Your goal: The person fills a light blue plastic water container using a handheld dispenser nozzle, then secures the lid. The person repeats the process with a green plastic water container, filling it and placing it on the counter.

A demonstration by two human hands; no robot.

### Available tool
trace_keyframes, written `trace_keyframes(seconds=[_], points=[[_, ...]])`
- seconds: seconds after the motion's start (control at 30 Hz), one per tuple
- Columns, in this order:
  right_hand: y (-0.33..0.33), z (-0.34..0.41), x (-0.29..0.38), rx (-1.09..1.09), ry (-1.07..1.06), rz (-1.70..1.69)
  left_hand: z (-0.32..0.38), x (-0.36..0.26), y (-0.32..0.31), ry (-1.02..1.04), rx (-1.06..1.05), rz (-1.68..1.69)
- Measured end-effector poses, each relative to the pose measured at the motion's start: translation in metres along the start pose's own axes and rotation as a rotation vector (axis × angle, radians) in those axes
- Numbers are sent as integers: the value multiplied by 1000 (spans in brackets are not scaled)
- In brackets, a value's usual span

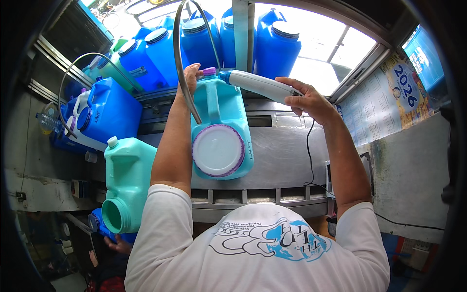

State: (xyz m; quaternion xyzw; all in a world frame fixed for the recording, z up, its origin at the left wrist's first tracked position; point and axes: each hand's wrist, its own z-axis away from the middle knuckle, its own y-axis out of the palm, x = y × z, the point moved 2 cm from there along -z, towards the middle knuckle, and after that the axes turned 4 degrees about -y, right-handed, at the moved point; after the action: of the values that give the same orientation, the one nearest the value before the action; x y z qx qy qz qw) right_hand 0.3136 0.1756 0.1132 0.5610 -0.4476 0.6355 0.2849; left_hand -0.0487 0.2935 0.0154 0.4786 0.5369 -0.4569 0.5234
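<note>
A turquoise plastic water jug [233,106] stands upright on the steel counter in front of me. It has a large white lid [218,150] with a purple rim and a small purple cap [209,71] at the top. My left hand [190,76] is beside the small cap, its thumb close to it; whether it touches is unclear. My right hand [306,98] grips a white corded handheld blower [261,84], perhaps a heat gun. Its blue nozzle [225,76] points at the cap from the right. A curved metal spout [177,47] arches over the jug and my left forearm.
Several blue jugs [279,51] line the window ledge. At left stand a blue jug [116,106], an uncapped green jug [129,175] and another curved spout [60,91]. The blower's black cord [309,153] trails over the steel counter [284,149]. Another person's hand [118,245] shows at lower left.
</note>
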Motion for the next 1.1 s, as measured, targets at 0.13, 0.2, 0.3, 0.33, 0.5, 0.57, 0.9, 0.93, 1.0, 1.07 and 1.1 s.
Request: trace_keyframes(seconds=[0.13, 0.2, 0.3, 0.33, 0.5, 0.57, 0.9, 0.93, 1.0, 1.07, 1.1], points=[[-3, -2, -1, -36, 20, 16, 2, -2, 6, 25, 10, -14], [-2, -2, -2, -52, 27, 27, 7, -6, 10, 31, -1, -16], [5, -3, 0, -30, 23, 39, 9, -7, 9, 64, -34, -32], [6, -4, 0, -19, 24, 28, 11, -7, 10, 7, -13, 23], [2, -2, -3, -59, 67, 30, 6, -3, 7, -45, 15, 40], [5, -3, -3, -30, 32, 59, 6, 6, 2, 39, 3, 32], [1, 14, -1, -48, -2, -283, 9, 7, 4, 72, -6, 136], [4, 22, -4, -87, -24, -342, 12, 3, 5, 50, -6, 90], [-9, 51, -10, -209, -27, -381, 16, -7, 13, 7, 1, -5], [-26, 90, -16, -292, -34, -440, 18, -20, 17, 12, 75, -182], [-34, 114, -21, -313, -34, -474, 10, -21, 11, -6, 132, -333]])
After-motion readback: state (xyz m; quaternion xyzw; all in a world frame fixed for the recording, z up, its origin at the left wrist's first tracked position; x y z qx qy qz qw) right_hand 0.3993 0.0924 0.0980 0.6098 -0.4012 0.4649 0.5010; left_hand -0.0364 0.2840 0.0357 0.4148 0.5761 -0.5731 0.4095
